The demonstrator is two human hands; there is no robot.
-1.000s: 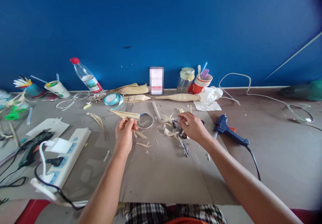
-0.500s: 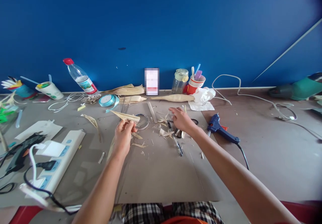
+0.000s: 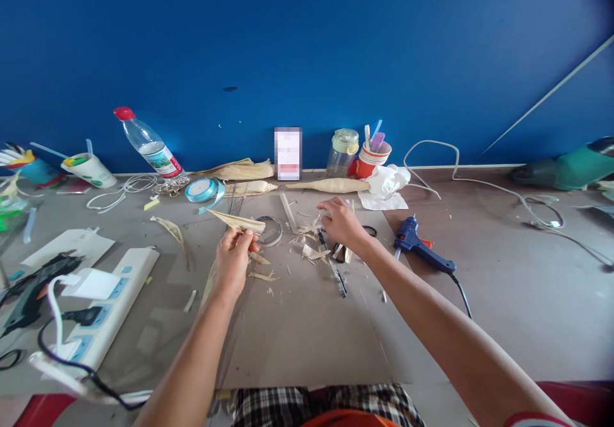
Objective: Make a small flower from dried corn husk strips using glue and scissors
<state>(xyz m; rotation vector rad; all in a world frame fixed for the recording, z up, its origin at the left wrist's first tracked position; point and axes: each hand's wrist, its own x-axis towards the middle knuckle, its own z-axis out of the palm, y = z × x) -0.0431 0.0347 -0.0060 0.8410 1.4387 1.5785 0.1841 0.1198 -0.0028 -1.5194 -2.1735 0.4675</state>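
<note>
My left hand (image 3: 233,254) is closed, pinching a folded strip of dried corn husk (image 3: 240,222) whose pointed end aims up and left. A roll of silvery wire or tape (image 3: 274,243) lies just behind that hand. Over a heap of husk scraps (image 3: 314,252) hovers my right hand (image 3: 341,221), its fingers bent together at the tips. Whatever is between them, if anything, is too small to make out. Below it lie a pen (image 3: 338,279) and dark-handled scissors (image 3: 341,254), partly covered. A clear glue stick or strip (image 3: 288,213) lies to its left.
A blue glue gun (image 3: 422,245) rests at right, its cord trailing forward. Along the wall stand a tilted bottle (image 3: 160,155), a phone (image 3: 288,153), a jar (image 3: 342,155) and red cups (image 3: 373,158). Blue ribbon (image 3: 201,190) and a power strip (image 3: 115,305) are at left.
My right hand has shifted slightly left, and its fingers have curled inward. The left hand still holds the husk strip. The view has moved a little.
</note>
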